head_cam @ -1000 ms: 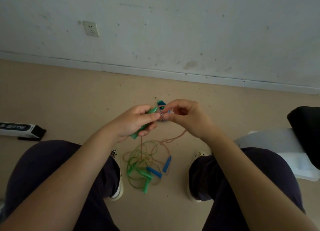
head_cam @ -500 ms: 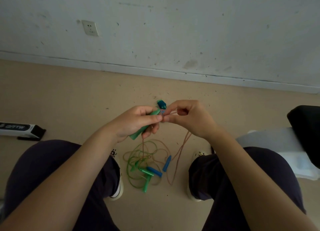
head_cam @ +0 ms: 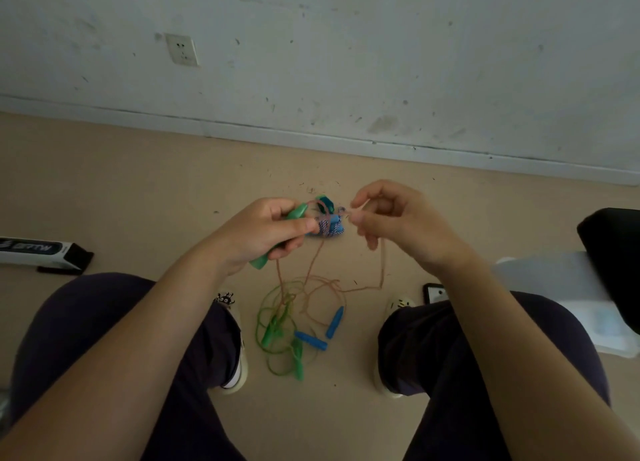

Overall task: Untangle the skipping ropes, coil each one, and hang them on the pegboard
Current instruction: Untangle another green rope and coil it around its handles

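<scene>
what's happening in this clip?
A seated person is untangling skipping ropes over the floor. The left hand grips a green handle and pinches a knot of blue-and-white cord, while the right hand pinches a tan rope and draws it away from the knot. The rest of the tangle, green and tan loops with two blue handles and more green ones, lies on the floor between the feet. Nothing is coiled, and no pegboard is in view.
</scene>
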Motion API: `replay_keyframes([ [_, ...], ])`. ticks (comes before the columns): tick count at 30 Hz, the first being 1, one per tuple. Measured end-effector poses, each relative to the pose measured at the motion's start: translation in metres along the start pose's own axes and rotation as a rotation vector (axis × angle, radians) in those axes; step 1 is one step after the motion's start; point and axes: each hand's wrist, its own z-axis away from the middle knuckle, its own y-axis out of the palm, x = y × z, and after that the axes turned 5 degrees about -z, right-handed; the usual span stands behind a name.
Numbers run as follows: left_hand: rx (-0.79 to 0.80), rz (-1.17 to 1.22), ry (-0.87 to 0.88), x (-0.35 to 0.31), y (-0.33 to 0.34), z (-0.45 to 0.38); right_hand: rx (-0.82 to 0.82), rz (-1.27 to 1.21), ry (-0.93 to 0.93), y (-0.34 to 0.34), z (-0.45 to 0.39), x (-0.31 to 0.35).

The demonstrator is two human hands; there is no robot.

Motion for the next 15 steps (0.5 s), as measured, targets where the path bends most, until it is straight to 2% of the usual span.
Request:
replay_keyframes([
  [4,0.093,0.018,0.015,-0.005,0.009,0.003,0.104,0.121,0.059,0.022,-0.001,-0.005],
  [9,0.128,-0.008,0.013,-0.008,0.002,0.007,0.113,0.336,0.064,0.015,0.001,0.008],
  [11,0.093,-0.039,0.006,-0.007,-0.006,0.007,0.014,0.315,0.043,0.006,0.003,0.011],
  [14,0.03,-0.054,0.008,-0.005,-0.015,0.008,-0.218,0.17,-0.025,-0.014,0.003,0.009],
  [15,0.005,-0.058,0.006,-0.005,-0.017,0.008,-0.233,0.156,-0.035,-0.019,0.003,0.007],
])
